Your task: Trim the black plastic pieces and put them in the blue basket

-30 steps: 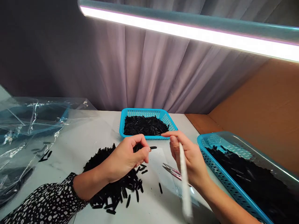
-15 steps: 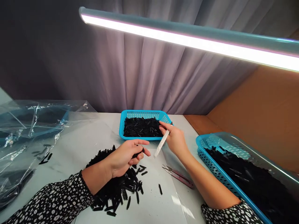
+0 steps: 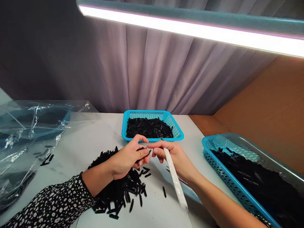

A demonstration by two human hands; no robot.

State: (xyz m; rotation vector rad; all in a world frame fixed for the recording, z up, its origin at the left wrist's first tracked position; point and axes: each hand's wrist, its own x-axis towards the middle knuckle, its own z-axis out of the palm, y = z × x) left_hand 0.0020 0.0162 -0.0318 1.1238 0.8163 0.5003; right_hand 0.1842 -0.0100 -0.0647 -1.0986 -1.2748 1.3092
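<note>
Because the two hands are so close, a slack pinch or a nudge from the white-wrapped tool [image 3: 175,179] could drop the black strips [image 3: 148,153] in the left hand [image 3: 127,157] onto the loose black pile [image 3: 114,190] on the counter [image 3: 106,128]. The left fingers are pinched nearly closed around those strips, just in front of a blue basket [image 3: 152,139]. The right hand [image 3: 177,154] curls around the tool, its index finger stretched toward the strips; whether it touches them cannot be told.
</note>
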